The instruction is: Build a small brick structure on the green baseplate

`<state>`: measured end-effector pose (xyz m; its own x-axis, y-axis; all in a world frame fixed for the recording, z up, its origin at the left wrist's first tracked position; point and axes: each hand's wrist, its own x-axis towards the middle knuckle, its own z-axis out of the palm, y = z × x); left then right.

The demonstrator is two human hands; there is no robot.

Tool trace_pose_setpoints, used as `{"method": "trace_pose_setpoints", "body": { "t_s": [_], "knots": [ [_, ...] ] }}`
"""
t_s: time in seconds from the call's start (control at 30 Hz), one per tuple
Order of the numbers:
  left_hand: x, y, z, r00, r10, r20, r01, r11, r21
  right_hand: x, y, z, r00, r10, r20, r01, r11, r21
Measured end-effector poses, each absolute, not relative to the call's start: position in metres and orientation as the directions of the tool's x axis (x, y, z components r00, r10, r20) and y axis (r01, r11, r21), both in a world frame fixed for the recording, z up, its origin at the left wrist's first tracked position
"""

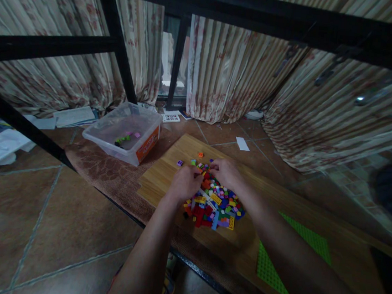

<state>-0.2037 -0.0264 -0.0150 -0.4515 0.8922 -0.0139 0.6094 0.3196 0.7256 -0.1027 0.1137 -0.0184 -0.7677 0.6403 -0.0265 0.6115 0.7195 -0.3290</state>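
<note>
A heap of small toy building bricks [224, 200] in many colours is spread on a wooden board [166, 174]. My left hand [185, 181] is at the heap's left edge, its fingers curled together over the bricks. Across from it, my right hand [226, 171] reaches in at the far side with thumb and fingers bent close together. Whatever the fingertips of either hand hold is too small or hidden to name. An orange brick [200, 154] and a purple brick [180, 163] lie loose beyond the heap. My right forearm passes over a green studded baseplate [298, 236].
Left of the board stands a clear plastic box [111, 132] with several green and pink bricks inside. Black metal bars [119, 44] cross the view. Papers [75, 117] and a white card [242, 143] lie on the tiled floor. Striped curtains [230, 72] hang behind.
</note>
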Motion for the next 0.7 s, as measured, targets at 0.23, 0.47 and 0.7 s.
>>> {"method": "trace_pose_setpoints", "body": {
  "t_s": [0.23,0.47,0.7],
  "knots": [
    [-0.209,-0.029,-0.013,-0.473,0.881,-0.008,0.593,0.325,0.736,-0.111,0.109,-0.023,-0.735,0.676,-0.048,0.661,0.699,-0.272],
    [-0.208,-0.027,-0.014,-0.528,0.849,0.029,0.435,0.241,0.868,-0.091,0.098,-0.003,-0.805,0.593,-0.013,0.449,0.596,-0.666],
    [-0.198,-0.025,-0.010,-0.422,0.903,-0.080,-0.092,0.045,0.995,-0.076,0.071,0.009,-0.761,0.641,-0.102,0.211,0.096,-0.973]
  ]
}}
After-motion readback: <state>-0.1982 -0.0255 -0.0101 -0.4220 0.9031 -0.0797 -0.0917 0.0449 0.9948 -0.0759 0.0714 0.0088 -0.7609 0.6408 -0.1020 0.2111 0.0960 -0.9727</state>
